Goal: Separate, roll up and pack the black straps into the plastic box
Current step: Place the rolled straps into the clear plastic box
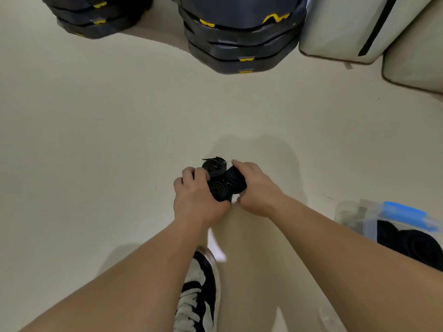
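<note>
Nearest to me, low in the frame, a black-and-white shoe (199, 291) pokes out between two bare forearms that reach up toward the middle of the picture. At frame centre the hands meet on a clump of rolled black straps (219, 185) over the pale floor (96, 140). The left hand (195, 197) has its fingers curled over the clump's left side. The right hand (257, 189) wraps one roll from the right, fingers folded over its top. Two coils show their spiral faces upward, while the roll in the right hand lies on its side, its axis pointing toward the upper left. How many rolls there are in all I cannot tell. The plastic box (371, 227), clear with a blue latch (402, 212), sits at the right edge, lower than the hands, with dark coils (414, 240) already inside. It lies on the right hand's side, well apart from the clump, so I judge the right hand the nearer carrier, swinging down and rightward. Stacked black crates (242, 44) fill the top.
</note>
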{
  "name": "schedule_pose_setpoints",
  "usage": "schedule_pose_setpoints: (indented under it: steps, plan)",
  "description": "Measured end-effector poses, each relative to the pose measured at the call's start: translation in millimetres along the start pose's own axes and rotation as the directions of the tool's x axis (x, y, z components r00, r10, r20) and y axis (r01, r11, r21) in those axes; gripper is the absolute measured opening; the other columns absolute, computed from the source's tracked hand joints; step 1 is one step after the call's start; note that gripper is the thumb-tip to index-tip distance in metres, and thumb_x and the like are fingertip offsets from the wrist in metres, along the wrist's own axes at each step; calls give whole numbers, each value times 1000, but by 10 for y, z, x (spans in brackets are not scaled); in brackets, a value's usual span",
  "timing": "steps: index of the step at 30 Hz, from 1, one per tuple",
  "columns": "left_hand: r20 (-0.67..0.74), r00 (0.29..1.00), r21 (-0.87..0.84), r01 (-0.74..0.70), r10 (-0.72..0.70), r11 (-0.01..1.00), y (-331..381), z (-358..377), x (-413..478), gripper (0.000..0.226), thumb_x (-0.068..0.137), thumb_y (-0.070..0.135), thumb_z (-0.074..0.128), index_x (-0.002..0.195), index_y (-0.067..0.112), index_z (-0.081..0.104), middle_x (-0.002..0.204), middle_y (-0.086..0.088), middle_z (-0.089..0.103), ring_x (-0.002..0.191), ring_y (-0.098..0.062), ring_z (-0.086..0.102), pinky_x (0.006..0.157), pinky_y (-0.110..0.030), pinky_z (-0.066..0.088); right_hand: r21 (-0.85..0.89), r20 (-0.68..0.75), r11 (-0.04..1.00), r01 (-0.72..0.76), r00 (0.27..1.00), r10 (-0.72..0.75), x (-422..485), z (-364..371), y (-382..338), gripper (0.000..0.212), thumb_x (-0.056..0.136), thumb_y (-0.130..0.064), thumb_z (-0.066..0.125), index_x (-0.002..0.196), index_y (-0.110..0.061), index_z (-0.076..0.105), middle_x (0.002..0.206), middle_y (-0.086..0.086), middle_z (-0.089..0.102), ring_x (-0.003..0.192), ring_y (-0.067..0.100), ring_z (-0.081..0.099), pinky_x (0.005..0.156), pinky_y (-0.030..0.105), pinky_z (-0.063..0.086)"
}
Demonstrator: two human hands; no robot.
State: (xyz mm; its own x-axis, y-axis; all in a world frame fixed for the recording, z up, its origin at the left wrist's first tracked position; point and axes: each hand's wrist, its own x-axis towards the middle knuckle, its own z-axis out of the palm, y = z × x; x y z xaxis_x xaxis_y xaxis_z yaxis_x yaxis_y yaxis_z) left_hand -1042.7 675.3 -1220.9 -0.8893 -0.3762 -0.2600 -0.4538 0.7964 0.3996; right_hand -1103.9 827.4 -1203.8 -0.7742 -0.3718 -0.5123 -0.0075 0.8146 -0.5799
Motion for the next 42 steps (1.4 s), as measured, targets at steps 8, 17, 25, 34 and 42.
schedule_pose_setpoints:
  steps: [8, 17, 25, 34, 42]
  plan:
    - [304, 953, 163, -38, -13, 986, 209, 26, -97, 48, 75, 51, 72, 116, 33, 54, 143, 2, 24, 131, -32, 26, 94, -38, 53, -29, -70, 997, -65, 996, 63, -120, 55, 231, 58, 87, -14, 71, 138, -31, 50, 129, 3, 38, 100, 32, 60, 85, 47, 58]
    - [208, 970, 132, 97, -124, 986, -21, -83, -176, 50, 74, 47, 73, 121, 33, 59, 141, 5, 27, 132, -28, 27, 81, -36, 50, -206, -83, 976, -67, 995, 50, 7, -171, -51, 59, 89, -16, 68, 144, -25, 47, 138, 5, 42, 129, 29, 42, 92, 43, 53]
    - [250, 957, -3, 153, -147, 988, -140, -101, -51, 42, 74, 48, 77, 114, 37, 67, 143, 8, 33, 133, -27, 29, 87, -31, 45, -388, 19, 921, 26, 1000, -20, 329, 217, -614, 109, 86, -14, 71, 155, -61, 1, 152, 3, 18, 142, 33, 21, 86, 48, 57]
    - [248, 963, -52, 120, -104, 991, -223, -72, -51, 43, 77, 50, 77, 116, 35, 68, 144, 8, 33, 130, -29, 29, 96, -29, 42, -361, 33, 918, 162, 986, -161, 499, 181, -504, 56, 97, -15, 66, 141, -39, 40, 170, -13, 10, 158, 27, 12, 82, 43, 53]
    - [236, 967, -116, 129, -99, 985, -223, -72, -53, 41, 75, 40, 80, 114, 33, 68, 139, 10, 33, 128, -25, 28, 90, -26, 38, -355, -94, 910, 215, 960, -264, 463, 323, -379, 36, 96, -12, 60, 122, -23, 38, 113, -7, 52, 98, 24, 51, 67, 37, 38]
